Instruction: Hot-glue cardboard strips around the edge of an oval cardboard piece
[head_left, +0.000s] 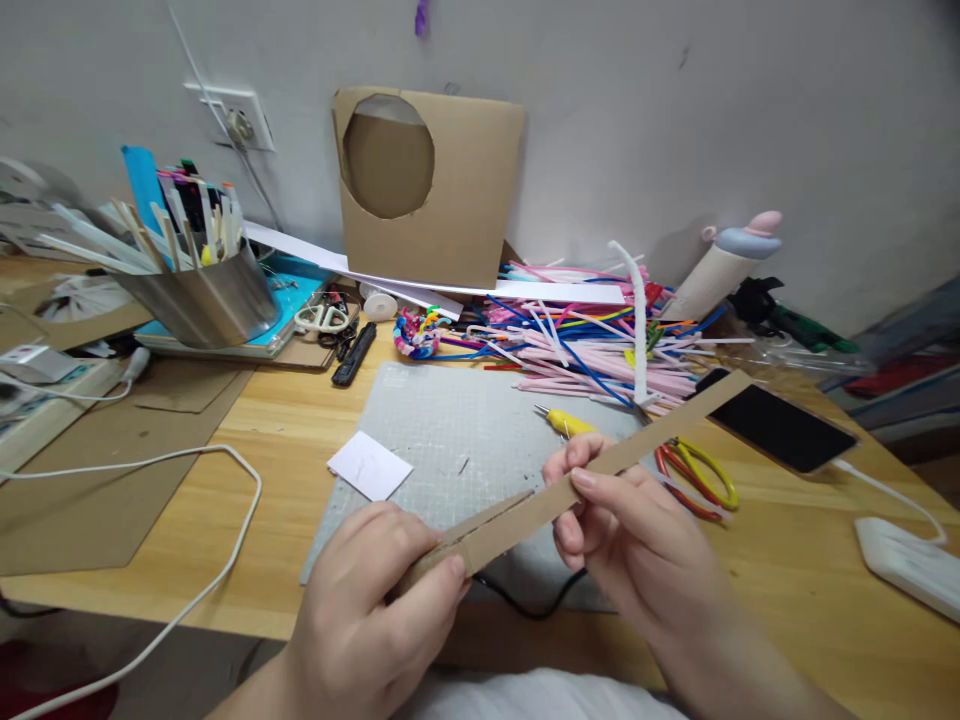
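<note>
A long, narrow cardboard strip slants up to the right, held in the air above the grey cutting mat. My left hand is closed round its lower left end, thumb on top. There a second, shorter cardboard layer shows along the strip's far edge; whether it is a fold or a separate piece I cannot tell. My right hand pinches the strip near its middle between thumb and fingers. Beyond that hand a yellow-handled tool lies on the mat, and red and yellow pliers lie to its right.
A small white paper lies on the mat. Behind are pink pipe cleaners, a black cutter, scissors and a cardboard panel with a round hole. A metal cup stands left; a phone lies right. A white cable crosses the left side.
</note>
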